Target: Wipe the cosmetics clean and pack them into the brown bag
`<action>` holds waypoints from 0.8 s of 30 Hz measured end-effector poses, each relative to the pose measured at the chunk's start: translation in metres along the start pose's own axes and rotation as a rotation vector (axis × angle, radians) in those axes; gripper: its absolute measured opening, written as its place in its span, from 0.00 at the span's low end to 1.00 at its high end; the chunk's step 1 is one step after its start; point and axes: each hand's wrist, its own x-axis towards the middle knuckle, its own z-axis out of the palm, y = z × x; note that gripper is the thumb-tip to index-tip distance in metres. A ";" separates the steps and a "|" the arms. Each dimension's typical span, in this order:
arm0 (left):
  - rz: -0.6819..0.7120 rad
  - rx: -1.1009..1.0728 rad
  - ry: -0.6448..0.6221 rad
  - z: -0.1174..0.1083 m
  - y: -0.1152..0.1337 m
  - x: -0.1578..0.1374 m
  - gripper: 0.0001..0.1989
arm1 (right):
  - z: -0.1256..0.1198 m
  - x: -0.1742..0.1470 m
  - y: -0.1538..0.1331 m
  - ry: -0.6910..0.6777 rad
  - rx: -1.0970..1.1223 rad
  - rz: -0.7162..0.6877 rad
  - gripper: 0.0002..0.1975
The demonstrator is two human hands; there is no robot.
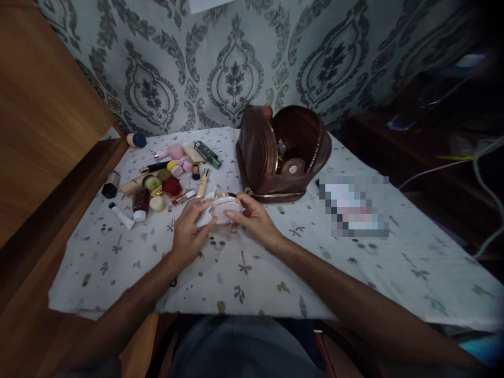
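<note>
A round, pale powder compact [223, 211] with a clear rim is held between both hands, above the front middle of the table. My right hand [255, 219] grips its right side, thumb across the face and fingers behind. My left hand [191, 228] is closed on a white wipe [205, 210], which lies against the compact's left edge. Just behind the hands lies a beige tube [202, 182]. Beyond them on the right stands a brown cosmetic bag [255, 157], unzipped, with a few small items showing inside.
Cosmetics crowd the table's left side, including a dark red bottle [140, 203], a red jar [172, 187], a green tube [207, 154] and a white tube [121, 216]. A blurred-out flat object [354, 207] lies right of the bag. A wooden panel [51, 105] borders the left.
</note>
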 end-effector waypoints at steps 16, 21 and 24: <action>0.195 0.030 -0.120 0.000 -0.001 0.000 0.17 | 0.004 -0.009 0.000 -0.029 -0.175 0.044 0.14; 0.181 0.033 -0.172 0.000 -0.004 -0.001 0.20 | 0.004 -0.008 0.000 -0.019 -0.191 0.066 0.12; 0.128 0.037 -0.207 0.000 -0.006 -0.001 0.22 | 0.005 -0.008 0.001 0.017 -0.281 -0.007 0.09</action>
